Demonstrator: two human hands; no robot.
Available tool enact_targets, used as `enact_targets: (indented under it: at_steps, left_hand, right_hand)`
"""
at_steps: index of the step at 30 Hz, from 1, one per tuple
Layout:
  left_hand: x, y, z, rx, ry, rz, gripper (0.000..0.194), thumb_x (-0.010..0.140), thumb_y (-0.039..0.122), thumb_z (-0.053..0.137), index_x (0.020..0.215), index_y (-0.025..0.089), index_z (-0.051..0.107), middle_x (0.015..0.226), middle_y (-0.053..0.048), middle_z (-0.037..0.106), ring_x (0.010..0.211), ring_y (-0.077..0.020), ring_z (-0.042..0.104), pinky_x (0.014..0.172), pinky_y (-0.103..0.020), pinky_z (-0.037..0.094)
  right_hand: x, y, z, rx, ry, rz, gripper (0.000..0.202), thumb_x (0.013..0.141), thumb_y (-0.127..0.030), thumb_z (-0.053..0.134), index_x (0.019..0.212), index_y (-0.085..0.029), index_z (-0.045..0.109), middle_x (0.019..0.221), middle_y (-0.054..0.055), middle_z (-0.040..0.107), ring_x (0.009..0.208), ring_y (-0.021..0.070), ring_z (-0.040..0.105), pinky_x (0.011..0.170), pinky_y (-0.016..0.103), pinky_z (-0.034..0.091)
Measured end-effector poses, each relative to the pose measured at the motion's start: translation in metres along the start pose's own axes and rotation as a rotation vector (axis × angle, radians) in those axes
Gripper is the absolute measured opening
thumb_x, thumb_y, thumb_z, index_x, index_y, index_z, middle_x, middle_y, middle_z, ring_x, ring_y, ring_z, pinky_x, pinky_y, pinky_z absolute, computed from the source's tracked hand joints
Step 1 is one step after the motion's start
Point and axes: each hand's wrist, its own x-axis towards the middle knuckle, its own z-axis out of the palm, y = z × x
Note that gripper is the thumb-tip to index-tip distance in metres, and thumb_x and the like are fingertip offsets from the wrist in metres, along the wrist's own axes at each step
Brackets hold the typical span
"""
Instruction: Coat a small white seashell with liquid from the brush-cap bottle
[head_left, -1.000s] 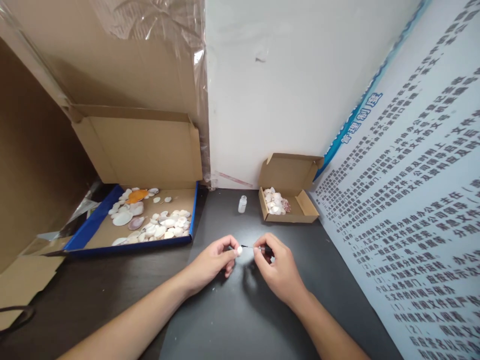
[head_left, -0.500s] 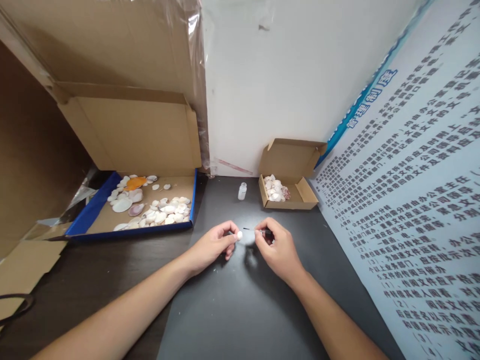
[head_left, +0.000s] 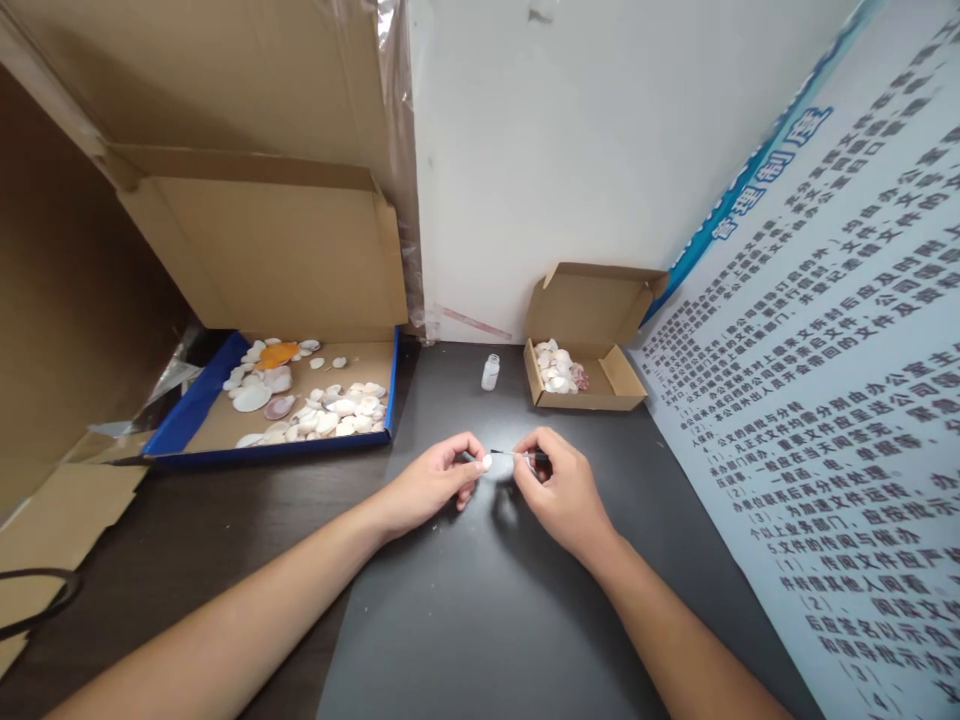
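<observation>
Between its thumb and forefinger, my left hand (head_left: 439,482) pinches a small white shell (head_left: 487,462). My right hand (head_left: 559,485) grips a thin dark-tipped brush (head_left: 506,453), whose tip points left and lies at the shell's edge; whether it touches cannot be made out. A small white bottle (head_left: 490,373) without a cap stands upright on the dark mat (head_left: 442,620), beyond both hands.
At the left, a blue-edged cardboard box (head_left: 270,456) with its lid up holds many shells (head_left: 326,415) and an orange one (head_left: 277,356). A smaller open box (head_left: 592,400) with shells stands back right, beside a printed board (head_left: 847,400).
The brush tip has come closer to the shell in my left hand, closing the gap between them. The camera view has shifted slightly.
</observation>
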Motion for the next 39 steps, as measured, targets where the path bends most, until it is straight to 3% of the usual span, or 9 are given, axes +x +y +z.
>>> enact_targets:
  at_steps: [21,33,39]
  left_hand:
    - [0.0007,-0.0014,0.0003,0.026,0.013,0.017,0.025,0.083,0.042,0.058,0.086,0.02,0.047,0.053,0.008,0.045,0.049,-0.0082,0.041,0.052,-0.021,0.036]
    - [-0.0011,0.0007,0.0012,0.083,0.015,0.0,0.026,0.084,0.043,0.057,0.087,0.019,0.047,0.053,0.008,0.046,0.05,-0.0083,0.041,0.052,-0.021,0.035]
    - [-0.0011,0.0021,0.0026,0.075,0.041,0.006,0.025,0.083,0.042,0.059,0.086,0.019,0.048,0.051,0.008,0.047,0.048,-0.0078,0.043,0.051,-0.02,0.035]
  right_hand:
    - [0.0005,0.0015,0.0021,0.02,-0.059,-0.027,0.008,0.081,-0.016,0.051,0.074,-0.019,0.052,0.067,-0.003,0.051,0.056,0.0115,0.045,0.054,0.022,0.035]
    - [0.0009,0.0006,0.0003,0.015,-0.007,0.005,0.008,0.08,-0.017,0.051,0.072,-0.019,0.051,0.065,-0.003,0.051,0.056,0.0113,0.046,0.054,0.021,0.035]
    - [0.0013,-0.0004,-0.0006,-0.014,-0.038,0.022,0.01,0.08,-0.019,0.053,0.07,-0.019,0.052,0.061,-0.003,0.051,0.054,0.0113,0.047,0.053,0.022,0.034]
